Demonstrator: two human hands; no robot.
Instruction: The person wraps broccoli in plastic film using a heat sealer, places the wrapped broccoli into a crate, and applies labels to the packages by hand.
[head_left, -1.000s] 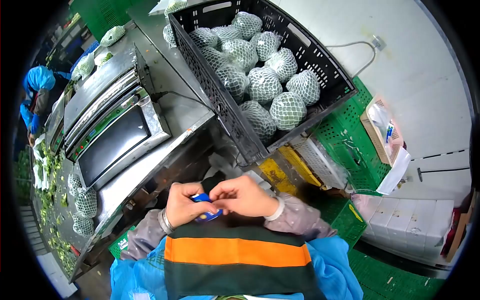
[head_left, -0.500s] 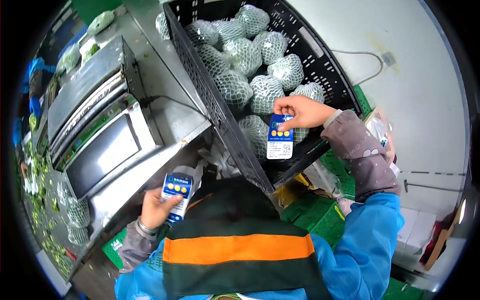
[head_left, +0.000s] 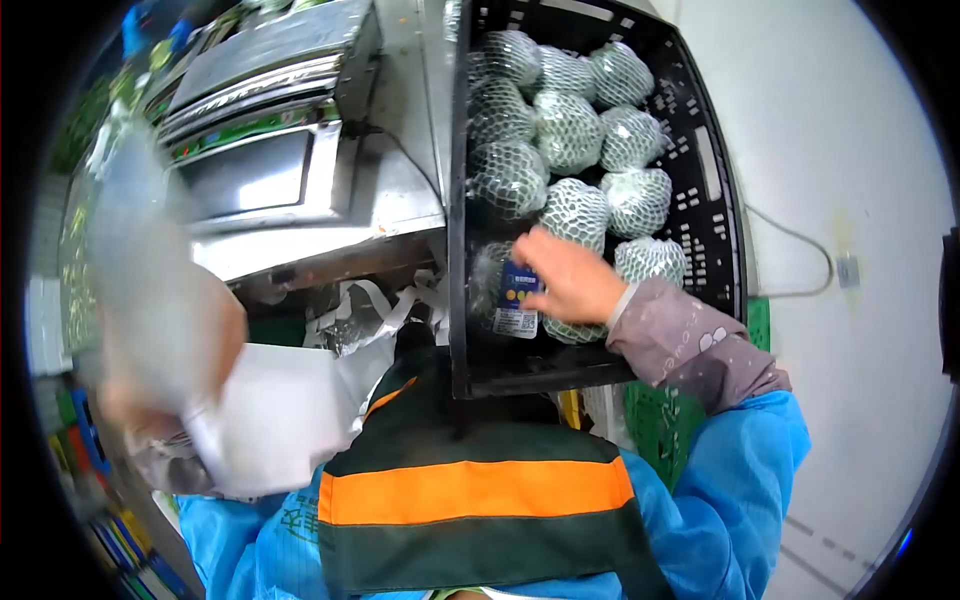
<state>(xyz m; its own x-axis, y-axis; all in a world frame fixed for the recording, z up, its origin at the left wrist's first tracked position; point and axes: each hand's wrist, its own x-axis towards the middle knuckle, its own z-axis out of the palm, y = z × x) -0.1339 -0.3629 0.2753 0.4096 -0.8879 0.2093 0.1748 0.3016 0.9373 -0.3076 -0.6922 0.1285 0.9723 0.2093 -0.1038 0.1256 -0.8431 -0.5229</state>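
Note:
In the crate my right hand [head_left: 575, 282] is over a blue and white label [head_left: 517, 300], its thumb and fingers apart beside the label's right edge. The label lies against a wrapped bundle in white netting [head_left: 487, 275] at the crate's near left. Strong motion blur smears my left hand [head_left: 170, 340] at the left, so its fingers cannot be made out. A pale, blurred object [head_left: 140, 220] rises above it, and white sheets [head_left: 285, 415] hang beside it.
The black crate [head_left: 458, 230] holds several netted bundles [head_left: 567, 130]. Left of it, a machine with a screen [head_left: 250, 175] stands on a metal table [head_left: 405, 195], its cable running toward the crate. Green crates [head_left: 660, 420] are below right. White strips [head_left: 375, 305] lie under the table edge.
The view has turned, shifting the crate and machine. My left hand has moved up and left, and its stack of labels no longer shows clearly. The right label now rests against the bundle, my fingers spread.

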